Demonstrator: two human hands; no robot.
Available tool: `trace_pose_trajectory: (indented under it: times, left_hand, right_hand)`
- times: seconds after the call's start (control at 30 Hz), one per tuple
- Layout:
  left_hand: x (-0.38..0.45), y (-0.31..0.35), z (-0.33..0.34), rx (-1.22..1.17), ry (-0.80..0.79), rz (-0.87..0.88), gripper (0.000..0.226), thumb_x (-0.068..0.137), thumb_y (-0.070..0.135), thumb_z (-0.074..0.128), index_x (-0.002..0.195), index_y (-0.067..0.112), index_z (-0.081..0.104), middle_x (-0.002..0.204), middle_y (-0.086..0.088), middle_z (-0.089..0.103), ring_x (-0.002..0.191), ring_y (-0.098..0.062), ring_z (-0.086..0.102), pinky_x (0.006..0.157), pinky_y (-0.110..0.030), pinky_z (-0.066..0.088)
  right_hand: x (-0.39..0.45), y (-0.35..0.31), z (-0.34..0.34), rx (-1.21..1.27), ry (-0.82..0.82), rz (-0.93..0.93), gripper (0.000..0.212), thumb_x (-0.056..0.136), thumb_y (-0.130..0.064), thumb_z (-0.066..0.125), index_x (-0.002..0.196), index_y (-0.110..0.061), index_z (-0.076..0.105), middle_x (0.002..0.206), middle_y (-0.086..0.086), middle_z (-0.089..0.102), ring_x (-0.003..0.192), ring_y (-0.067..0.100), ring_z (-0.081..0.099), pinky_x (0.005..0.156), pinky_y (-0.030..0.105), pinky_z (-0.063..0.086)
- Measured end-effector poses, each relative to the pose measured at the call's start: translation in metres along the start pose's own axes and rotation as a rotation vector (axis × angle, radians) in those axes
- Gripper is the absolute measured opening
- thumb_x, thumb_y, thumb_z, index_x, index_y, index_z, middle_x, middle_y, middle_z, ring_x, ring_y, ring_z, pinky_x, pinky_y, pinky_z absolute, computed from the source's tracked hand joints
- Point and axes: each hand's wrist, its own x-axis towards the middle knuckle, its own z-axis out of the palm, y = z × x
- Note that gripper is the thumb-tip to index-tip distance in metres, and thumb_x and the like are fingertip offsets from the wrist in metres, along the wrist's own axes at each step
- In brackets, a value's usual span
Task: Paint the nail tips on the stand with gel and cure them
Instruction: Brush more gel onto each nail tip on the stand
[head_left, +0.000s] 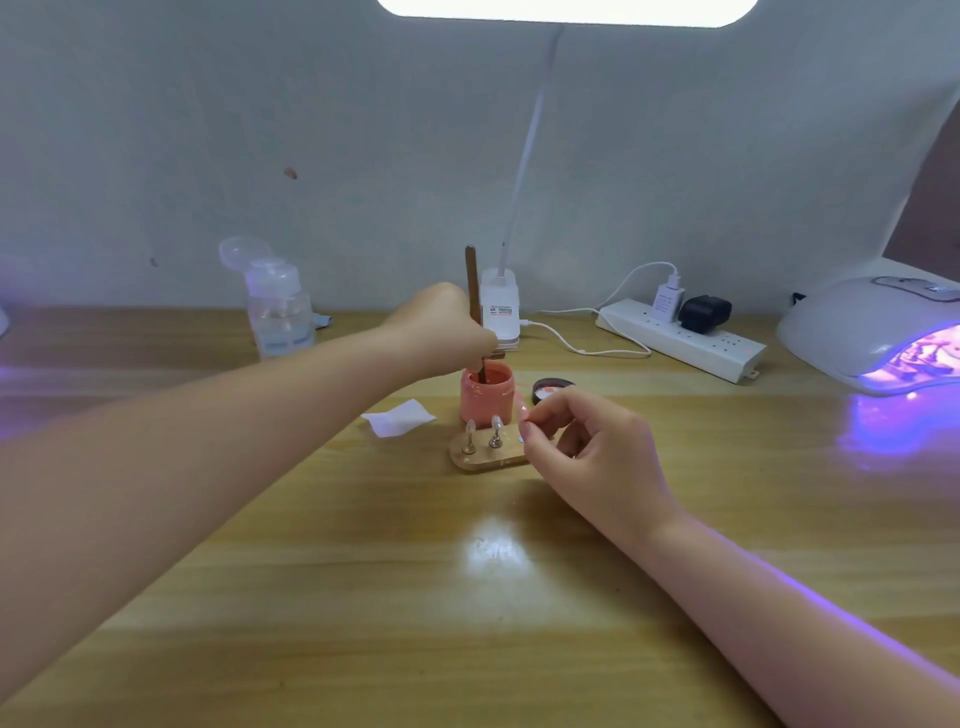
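On the wooden table: one pink gel jar, one brown-handled brush, one wooden nail stand with two visible pale nail tips, one black round lid, one clear pump bottle, one white power strip, one white curing lamp, one white paper scrap, two hands.

We see a bright lamp at 12 o'clock, glare on the surface, violet glow at 3, soft edges.

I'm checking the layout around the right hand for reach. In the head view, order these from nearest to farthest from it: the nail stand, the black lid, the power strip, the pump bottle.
From the right hand:
1. Nail stand, touching its fingertips, on their left.
2. Black lid, just behind the hand.
3. Power strip, farther back on the right.
4. Pump bottle, far back on the left.
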Motion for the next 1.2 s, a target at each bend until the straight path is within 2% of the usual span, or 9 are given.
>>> trace_pose_trajectory:
  times: [0.2,0.27,0.33,0.5,0.6,0.67,0.77,0.93,1.2]
  left_hand:
    - [0.004,-0.013,-0.008,-0.229,0.071,-0.044,0.018,0.086,0.017,0.059,0.082,0.009,0.075,0.073,-0.001,0.075,0.085,-0.022,0.068,0.081,-0.037,0.054]
    - [0.005,-0.016,-0.006,-0.204,0.071,-0.023,0.019,0.086,0.020,0.061,0.079,0.009,0.075,0.063,0.005,0.072,0.068,-0.012,0.064,0.068,-0.034,0.055]
    - [0.004,-0.015,-0.004,-0.154,0.068,-0.006,0.021,0.086,0.022,0.062,0.071,0.011,0.072,0.052,0.010,0.066,0.046,-0.001,0.052,0.051,-0.025,0.040]
    - [0.005,-0.013,0.005,-0.058,-0.009,0.004,0.027,0.083,0.027,0.066,0.084,0.001,0.072,0.093,-0.015,0.074,0.074,-0.027,0.061,0.066,-0.033,0.041]
    - [0.005,-0.013,0.004,-0.068,-0.007,0.022,0.024,0.083,0.027,0.066,0.080,0.004,0.072,0.080,-0.006,0.074,0.072,-0.018,0.063,0.068,-0.035,0.046]
    - [0.004,-0.015,-0.002,-0.148,0.077,0.020,0.023,0.084,0.026,0.064,0.071,0.009,0.072,0.059,0.005,0.068,0.057,-0.007,0.059,0.060,-0.029,0.045]
    - [0.002,-0.022,-0.009,-0.404,0.196,-0.066,0.021,0.085,0.022,0.062,0.068,0.012,0.069,0.053,0.006,0.066,0.042,-0.007,0.044,0.045,-0.023,0.034]
    - [-0.007,-0.041,-0.004,-0.757,0.199,-0.290,0.017,0.088,0.019,0.058,0.074,0.012,0.064,0.053,0.006,0.067,0.043,-0.009,0.035,0.034,-0.014,0.027]
    - [-0.009,-0.069,-0.001,-0.902,0.229,-0.428,0.024,0.096,0.023,0.057,0.077,0.010,0.062,0.050,0.007,0.065,0.036,-0.002,0.042,0.034,-0.011,0.033]
  right_hand:
    - [0.000,-0.001,0.001,-0.019,-0.002,-0.019,0.015,0.078,-0.005,0.072,0.074,-0.018,0.066,0.064,-0.016,0.061,0.050,0.005,0.050,0.053,0.012,0.037]
    - [0.000,-0.002,0.001,-0.022,-0.004,-0.028,0.014,0.078,-0.004,0.072,0.074,-0.017,0.066,0.064,-0.017,0.060,0.050,0.006,0.050,0.053,0.012,0.038]
    - [0.000,-0.002,0.001,-0.020,-0.007,-0.027,0.015,0.078,-0.004,0.072,0.074,-0.018,0.066,0.064,-0.016,0.060,0.050,0.005,0.049,0.053,0.013,0.038]
    - [0.001,-0.002,0.001,-0.012,-0.009,-0.036,0.016,0.077,-0.003,0.071,0.073,-0.017,0.066,0.064,-0.011,0.061,0.050,0.005,0.048,0.053,0.012,0.037]
    - [0.001,-0.001,0.000,-0.008,-0.007,-0.030,0.014,0.078,-0.002,0.071,0.074,-0.015,0.066,0.064,-0.013,0.060,0.051,0.005,0.050,0.053,0.012,0.037]
    - [0.002,0.000,0.000,-0.002,-0.006,-0.021,0.015,0.078,-0.003,0.071,0.074,-0.016,0.066,0.063,-0.014,0.060,0.050,0.005,0.049,0.052,0.013,0.038]
    - [0.002,0.000,0.000,-0.004,-0.011,-0.024,0.018,0.078,-0.003,0.071,0.074,-0.019,0.066,0.063,-0.016,0.060,0.050,0.004,0.050,0.053,0.011,0.036]
    - [0.001,-0.001,0.001,-0.025,-0.029,-0.048,0.018,0.078,-0.004,0.071,0.074,-0.020,0.065,0.065,-0.011,0.062,0.051,0.006,0.050,0.053,0.012,0.036]
    - [0.000,-0.003,0.000,-0.043,-0.022,-0.061,0.019,0.078,-0.002,0.071,0.075,-0.020,0.065,0.065,-0.016,0.060,0.052,0.004,0.051,0.053,0.009,0.035]
